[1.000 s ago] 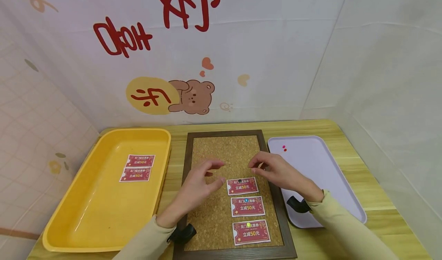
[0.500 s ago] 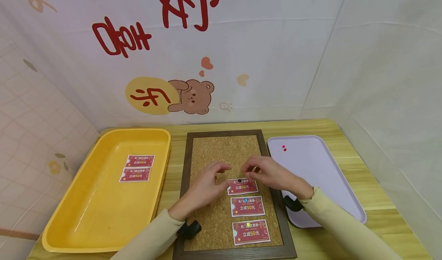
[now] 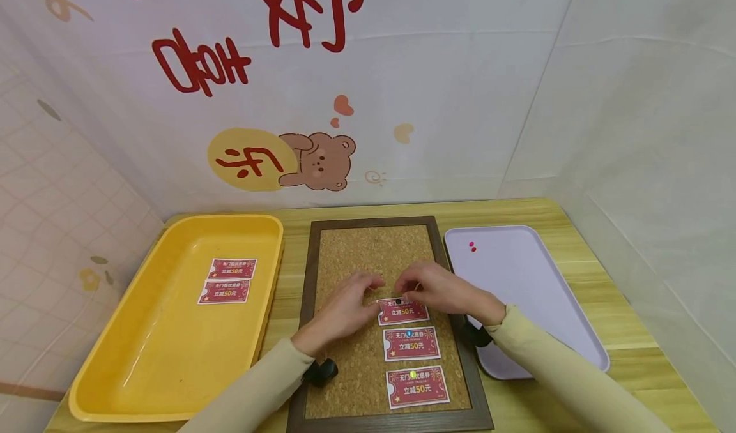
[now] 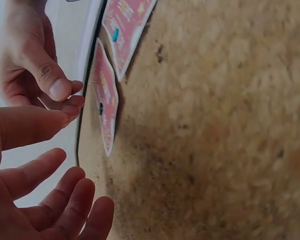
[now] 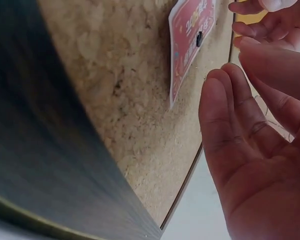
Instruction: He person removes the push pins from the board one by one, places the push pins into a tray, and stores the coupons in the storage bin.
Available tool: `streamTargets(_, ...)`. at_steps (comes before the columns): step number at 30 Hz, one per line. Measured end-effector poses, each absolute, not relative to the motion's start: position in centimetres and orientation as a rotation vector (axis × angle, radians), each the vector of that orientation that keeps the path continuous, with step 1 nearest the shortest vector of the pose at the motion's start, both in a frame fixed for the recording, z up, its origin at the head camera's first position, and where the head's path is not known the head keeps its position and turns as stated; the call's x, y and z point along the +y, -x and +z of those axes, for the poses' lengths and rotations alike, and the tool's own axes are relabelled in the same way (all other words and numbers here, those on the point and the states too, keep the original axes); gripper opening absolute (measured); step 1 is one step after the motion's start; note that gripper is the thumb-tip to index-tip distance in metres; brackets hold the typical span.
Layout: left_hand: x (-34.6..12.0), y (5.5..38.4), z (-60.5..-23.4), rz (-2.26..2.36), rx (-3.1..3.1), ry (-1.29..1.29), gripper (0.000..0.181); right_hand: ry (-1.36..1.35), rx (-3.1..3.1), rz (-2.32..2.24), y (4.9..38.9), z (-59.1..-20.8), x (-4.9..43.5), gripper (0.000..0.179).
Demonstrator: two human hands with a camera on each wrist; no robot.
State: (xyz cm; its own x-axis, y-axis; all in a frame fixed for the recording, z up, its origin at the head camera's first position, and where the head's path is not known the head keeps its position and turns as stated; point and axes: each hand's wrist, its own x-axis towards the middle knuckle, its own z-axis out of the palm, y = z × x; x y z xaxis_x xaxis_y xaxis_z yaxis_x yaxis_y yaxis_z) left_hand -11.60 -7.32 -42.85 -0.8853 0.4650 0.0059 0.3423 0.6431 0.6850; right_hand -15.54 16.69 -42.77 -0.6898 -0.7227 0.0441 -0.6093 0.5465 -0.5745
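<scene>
Over the framed corkboard (image 3: 345,388) my two hands hover close together. My left hand (image 3: 346,306) has its fingers loosely spread and nothing between them, beside the left edge of the farthest red coupon (image 3: 402,313). A black push pin (image 5: 199,39) stands in that coupon's upper part. Just above and right of the pin is my right hand (image 3: 439,287), its fingers gently bent and bare in the right wrist view. Nearer on the board lie a coupon with a blue pin (image 3: 409,334) and a coupon with a yellow pin (image 3: 413,375).
At left, a yellow tray (image 3: 144,382) holds two loose coupons (image 3: 227,281). To the right is a lilac tray (image 3: 529,260) with a pink pin (image 3: 471,244) and a red pin (image 3: 474,250) near its far left corner. A printed cloth wall (image 3: 460,101) stands behind the table.
My right hand has moved left and slightly down, from the board's right side to the black pin. My left hand has shifted a little right, narrowing the gap between the hands.
</scene>
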Motion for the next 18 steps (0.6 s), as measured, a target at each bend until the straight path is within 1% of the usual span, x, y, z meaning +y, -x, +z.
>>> streamTargets(4,-7.2,12.0,-43.2,1.002,2.701,-0.658,0.037,1.121,2.555,-0.821,15.8,-42.9,16.4,0.009)
streamTargets(18,-7.0,12.7,-44.0,0.853,2.726,-0.717,0.025,1.057,2.513,-0.756,16.5,-43.4,15.9,0.005)
